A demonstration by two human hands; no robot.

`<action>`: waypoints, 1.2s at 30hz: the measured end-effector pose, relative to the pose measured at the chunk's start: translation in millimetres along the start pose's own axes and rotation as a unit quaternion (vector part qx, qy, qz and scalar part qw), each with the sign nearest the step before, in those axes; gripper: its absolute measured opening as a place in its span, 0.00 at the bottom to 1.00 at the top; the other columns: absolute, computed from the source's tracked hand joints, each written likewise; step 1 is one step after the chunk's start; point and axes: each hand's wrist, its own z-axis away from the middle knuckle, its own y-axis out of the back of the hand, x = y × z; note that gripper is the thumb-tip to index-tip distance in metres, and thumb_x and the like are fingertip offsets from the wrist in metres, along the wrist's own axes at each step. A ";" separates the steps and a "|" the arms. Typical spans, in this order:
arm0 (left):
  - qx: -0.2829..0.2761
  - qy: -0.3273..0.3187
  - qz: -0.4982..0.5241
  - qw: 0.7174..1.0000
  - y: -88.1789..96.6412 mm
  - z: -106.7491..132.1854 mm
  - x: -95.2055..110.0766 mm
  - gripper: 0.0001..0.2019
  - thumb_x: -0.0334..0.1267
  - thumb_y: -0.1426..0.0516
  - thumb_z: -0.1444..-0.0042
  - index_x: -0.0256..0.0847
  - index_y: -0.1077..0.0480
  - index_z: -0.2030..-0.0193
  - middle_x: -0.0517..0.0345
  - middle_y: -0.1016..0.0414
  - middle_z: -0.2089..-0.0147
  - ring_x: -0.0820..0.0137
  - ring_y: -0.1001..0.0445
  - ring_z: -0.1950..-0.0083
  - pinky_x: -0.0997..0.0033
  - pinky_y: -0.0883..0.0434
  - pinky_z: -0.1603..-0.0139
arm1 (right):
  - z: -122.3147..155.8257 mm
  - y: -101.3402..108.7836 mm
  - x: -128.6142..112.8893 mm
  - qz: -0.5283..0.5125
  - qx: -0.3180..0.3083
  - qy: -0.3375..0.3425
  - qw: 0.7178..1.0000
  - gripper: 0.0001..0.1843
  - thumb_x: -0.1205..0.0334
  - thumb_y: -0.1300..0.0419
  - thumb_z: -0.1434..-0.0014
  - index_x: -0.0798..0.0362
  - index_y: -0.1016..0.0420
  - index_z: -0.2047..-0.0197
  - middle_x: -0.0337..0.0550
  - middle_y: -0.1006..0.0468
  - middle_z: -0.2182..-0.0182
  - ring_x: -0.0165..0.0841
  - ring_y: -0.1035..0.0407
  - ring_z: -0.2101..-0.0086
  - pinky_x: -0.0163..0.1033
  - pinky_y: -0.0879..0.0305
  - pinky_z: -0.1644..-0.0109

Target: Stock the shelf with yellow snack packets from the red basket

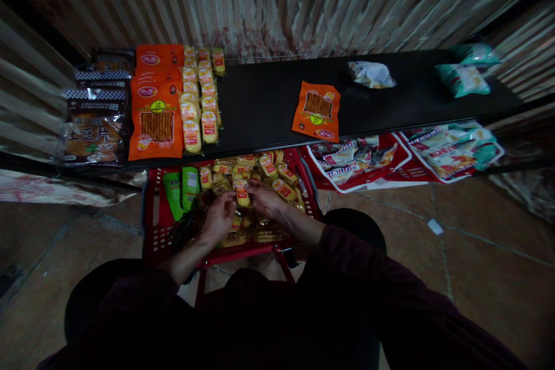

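Note:
My left hand (219, 217) and my right hand (267, 199) are both down in a red shopping basket (152, 225) on the floor, among several small yellow snack packets. The fingers of both hands are curled around one yellow packet (242, 192) held between them. Two green packs (182, 189) lie at the basket's left side. Above the basket runs a black shelf (269, 98) with rows of the same small yellow packets (200, 98) at its left.
Orange snack bags (156, 118) and dark brown bags (93, 133) fill the shelf's left end. A single orange bag (316, 111) lies mid-shelf, with white and green bags further right. Two more red baskets (392, 169) of packets stand under the shelf at the right. The floor is tiled.

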 end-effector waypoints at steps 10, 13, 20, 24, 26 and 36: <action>-0.043 0.194 0.303 0.932 -2.8 -2.1 11.9 0.17 0.44 0.41 0.49 0.37 0.35 0.56 0.54 0.24 0.62 0.69 0.22 0.67 0.61 0.24 0.58 | 5.8 -3.8 -3.1 -0.002 -0.008 0.020 1.000 0.08 0.74 0.37 0.49 0.53 0.29 0.67 0.38 0.22 0.73 0.32 0.26 0.65 0.38 0.29 0.58; -0.040 0.208 0.321 0.923 -2.3 -2.4 14.3 0.17 0.43 0.39 0.50 0.37 0.35 0.57 0.53 0.24 0.61 0.69 0.22 0.66 0.61 0.24 0.57 | 6.6 -4.8 -3.5 -0.011 -0.006 0.020 1.000 0.10 0.75 0.38 0.49 0.53 0.28 0.65 0.37 0.22 0.74 0.31 0.27 0.68 0.36 0.29 0.59; -0.014 0.203 0.293 0.934 -5.4 -5.9 6.1 0.16 0.40 0.39 0.51 0.36 0.35 0.57 0.53 0.25 0.61 0.71 0.23 0.70 0.62 0.24 0.60 | 8.7 -3.0 -3.1 -0.004 0.011 -0.005 1.000 0.08 0.75 0.38 0.48 0.53 0.29 0.66 0.37 0.22 0.74 0.28 0.28 0.72 0.34 0.31 0.65; 0.003 0.169 0.255 0.952 -6.1 -7.1 -1.7 0.20 0.39 0.41 0.50 0.39 0.37 0.51 0.58 0.27 0.64 0.73 0.24 0.71 0.65 0.24 0.61 | 10.6 -0.3 0.9 0.026 -0.005 -0.009 1.000 0.09 0.72 0.35 0.50 0.53 0.28 0.65 0.37 0.22 0.72 0.27 0.28 0.71 0.34 0.32 0.63; -0.002 0.153 0.239 0.959 -6.1 -7.3 -4.8 0.22 0.39 0.41 0.50 0.39 0.39 0.48 0.59 0.28 0.65 0.73 0.24 0.70 0.65 0.25 0.61 | 11.9 0.4 3.7 0.044 -0.021 -0.012 0.999 0.09 0.70 0.35 0.51 0.52 0.27 0.65 0.36 0.22 0.72 0.27 0.29 0.72 0.36 0.31 0.62; -0.018 0.113 0.216 0.970 -9.0 -6.2 -8.9 0.21 0.37 0.44 0.49 0.40 0.37 0.47 0.59 0.30 0.64 0.72 0.24 0.66 0.65 0.25 0.59 | 25.2 6.3 10.1 0.050 -0.059 0.017 0.997 0.19 0.65 0.29 0.62 0.52 0.25 0.63 0.36 0.22 0.70 0.29 0.28 0.68 0.37 0.31 0.58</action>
